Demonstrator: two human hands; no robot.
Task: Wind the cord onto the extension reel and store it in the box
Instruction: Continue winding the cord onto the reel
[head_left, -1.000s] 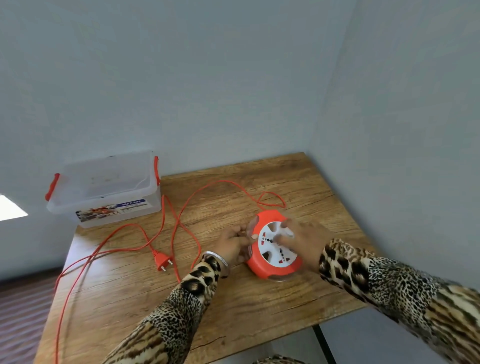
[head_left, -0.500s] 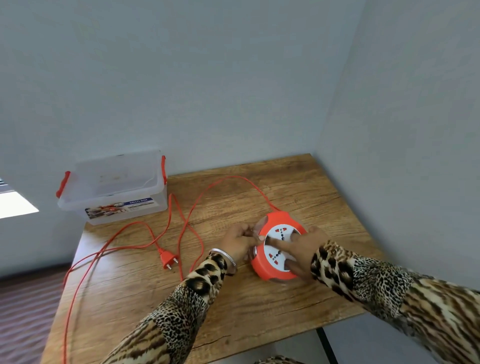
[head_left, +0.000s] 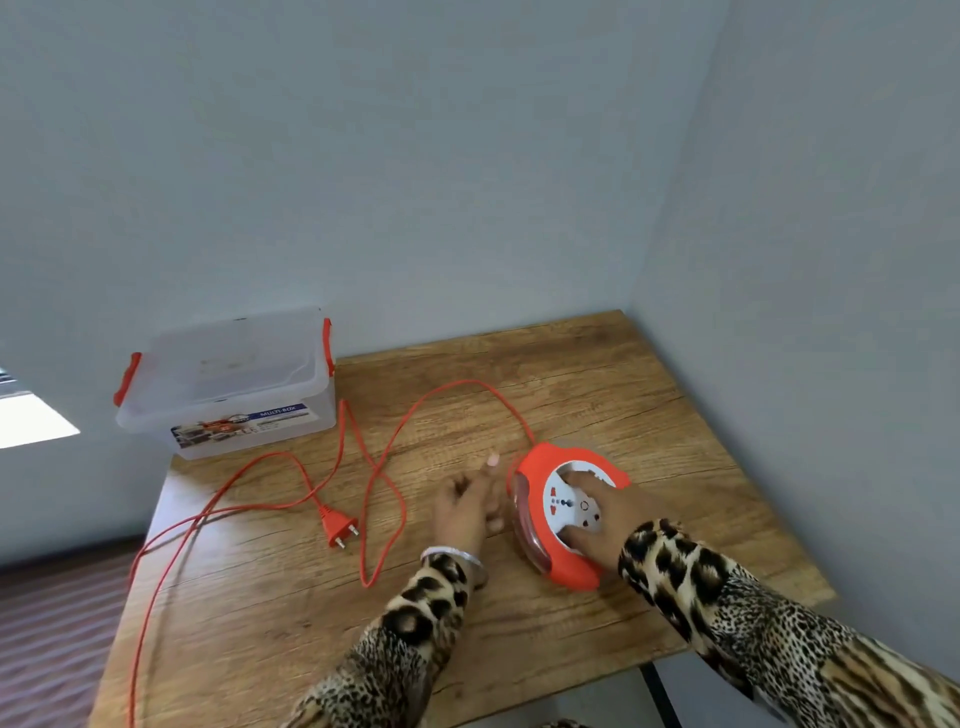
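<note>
The box (head_left: 228, 384) sat at the table's (head_left: 597, 374) far left corner. The cord (head_left: 363, 457) lay in loops – its plug (head_left: 337, 527) near the middle. The left hand (head_left: 467, 512) was open and blurry beside the reel (head_left: 561, 519), holding nothing. The right hand (head_left: 605, 512) pressed spread fingers on the reel, near the right edge.

wooden table (head_left: 597, 374) in a corner of grey walls (head_left: 415, 156); striped floor (head_left: 52, 623) at left.

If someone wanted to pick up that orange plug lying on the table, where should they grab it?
Probably the orange plug by its flat body, pinched from above across its sides. Its two pins point toward the near edge, and the cord leaves the far end, so both ends are poor holds.
</note>
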